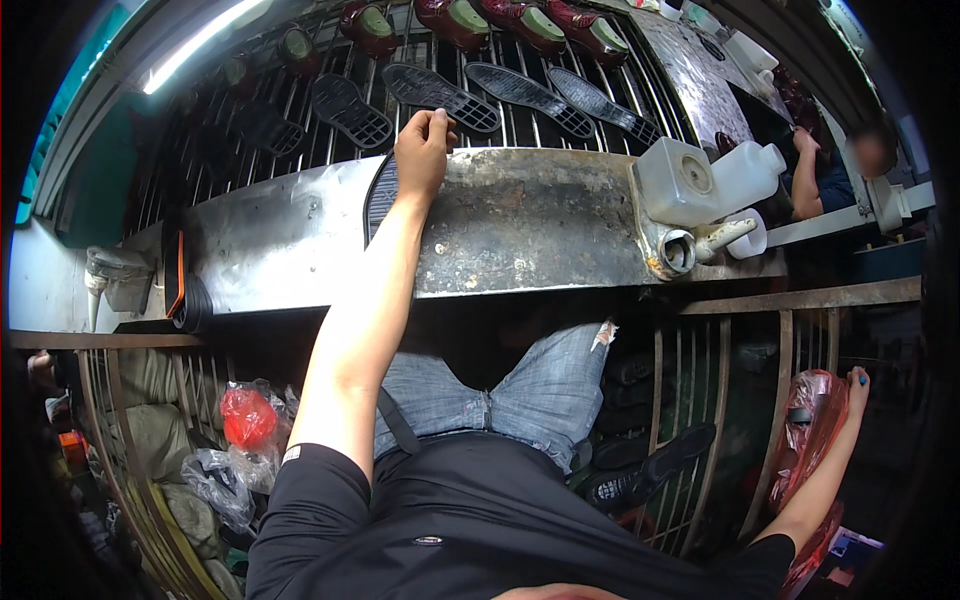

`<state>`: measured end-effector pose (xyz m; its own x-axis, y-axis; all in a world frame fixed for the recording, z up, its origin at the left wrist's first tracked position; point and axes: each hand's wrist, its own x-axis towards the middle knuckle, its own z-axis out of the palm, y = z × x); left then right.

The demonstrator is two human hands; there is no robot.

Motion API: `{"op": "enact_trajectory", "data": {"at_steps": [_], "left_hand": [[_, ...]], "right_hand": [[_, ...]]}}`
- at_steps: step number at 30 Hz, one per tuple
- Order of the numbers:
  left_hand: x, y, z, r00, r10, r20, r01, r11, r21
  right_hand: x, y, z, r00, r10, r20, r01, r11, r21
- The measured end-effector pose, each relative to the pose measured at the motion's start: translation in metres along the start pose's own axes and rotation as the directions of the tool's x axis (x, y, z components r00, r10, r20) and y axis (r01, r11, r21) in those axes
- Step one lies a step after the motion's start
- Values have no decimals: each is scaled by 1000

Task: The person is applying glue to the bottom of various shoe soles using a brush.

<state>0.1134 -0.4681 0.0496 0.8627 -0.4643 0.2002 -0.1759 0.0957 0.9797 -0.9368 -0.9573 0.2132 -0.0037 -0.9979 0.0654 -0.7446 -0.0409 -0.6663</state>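
My left hand (423, 152) is closed, its fingers curled over the front edge of a rack of metal rods (510, 130). Whatever it may grip is hidden. Just beyond it lies a black shoe sole (440, 97) with a gridded heel. Another dark sole (381, 200) rests on the metal bench, partly covered by my wrist and forearm. Far out at the right, my right hand (858, 388) is closed beside a clear red plastic bag (808, 430). A small blue bit shows at its fingers, too small to name.
More soles (350, 110) and dark red shoes (455, 22) with green insides line the rack. On the metal bench (540, 220) stand a whitish plastic container (677, 180) and a white bottle (748, 170). Barred racks (690, 420) flank my legs. Another person's arm (806, 175) shows at right.
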Motion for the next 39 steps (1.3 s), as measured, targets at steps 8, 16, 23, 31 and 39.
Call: {"op": "enact_trajectory", "data": {"at_steps": [8, 16, 23, 31, 39], "left_hand": [[0, 6, 4, 999, 40, -2, -40, 999, 11], [-2, 5, 4, 1000, 18, -4, -18, 1000, 14], [0, 6, 6, 1000, 30, 0, -30, 1000, 8], [1, -1, 0, 999, 47, -17, -46, 999, 23], [-2, 0, 2, 1000, 19, -3, -19, 998, 57]], "right_hand": [[-4, 5, -7, 1000, 4, -25, -2, 995, 99], [-4, 4, -7, 999, 4, -48, 2, 993, 116], [-8, 2, -2, 1000, 8, -26, -4, 991, 136], [1, 2, -1, 1000, 17, -12, -15, 994, 108], [-4, 2, -2, 998, 43, -42, -38, 993, 110]]}}
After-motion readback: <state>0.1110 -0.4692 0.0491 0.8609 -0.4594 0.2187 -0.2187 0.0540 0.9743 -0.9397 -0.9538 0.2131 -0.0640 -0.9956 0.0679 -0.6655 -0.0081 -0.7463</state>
